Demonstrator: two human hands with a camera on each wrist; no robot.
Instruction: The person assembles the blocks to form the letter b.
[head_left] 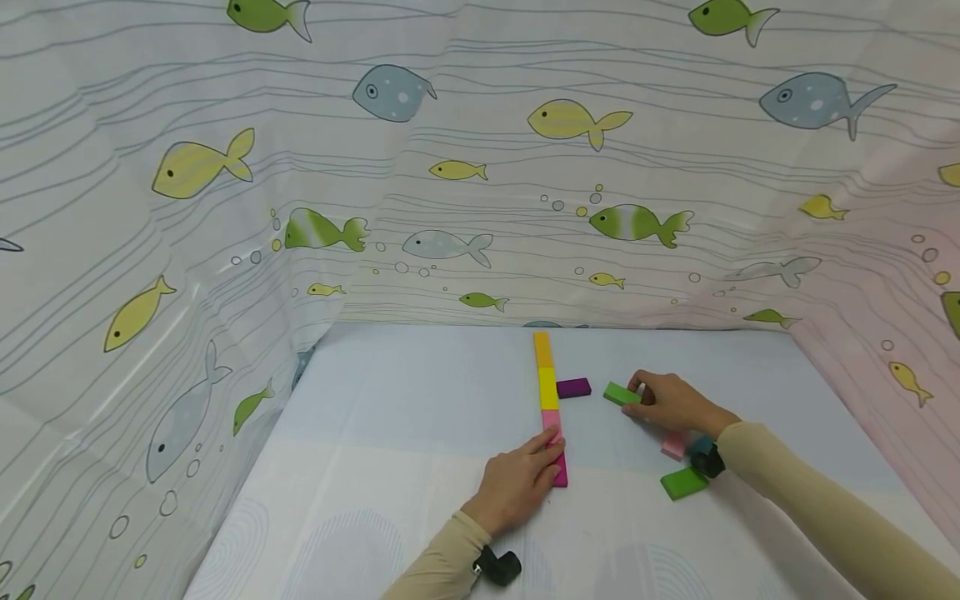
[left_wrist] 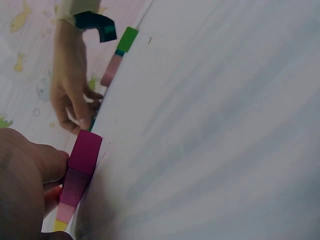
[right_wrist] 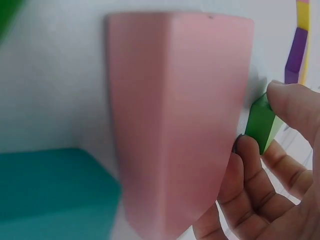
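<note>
A straight row of blocks runs away from me in the head view: an orange block (head_left: 542, 350), a yellow block (head_left: 549, 389), a pink block (head_left: 551, 418) and a magenta block (head_left: 560, 477) nearest. My left hand (head_left: 517, 485) rests along the near end, its fingertips on the pink and magenta blocks and partly covering them. A purple block (head_left: 573, 388) lies crosswise with one end at the yellow block's right side. To the right of it, my right hand (head_left: 671, 403) pinches a green block (head_left: 621, 394) between thumb and fingers, low over the table.
Under my right forearm lie a light pink block (head_left: 674, 445), a teal block (head_left: 702, 447) partly hidden by the wrist camera, and a second green block (head_left: 684, 483). A fish-patterned curtain (head_left: 480, 200) stands behind the white table (head_left: 390, 400) and along both sides.
</note>
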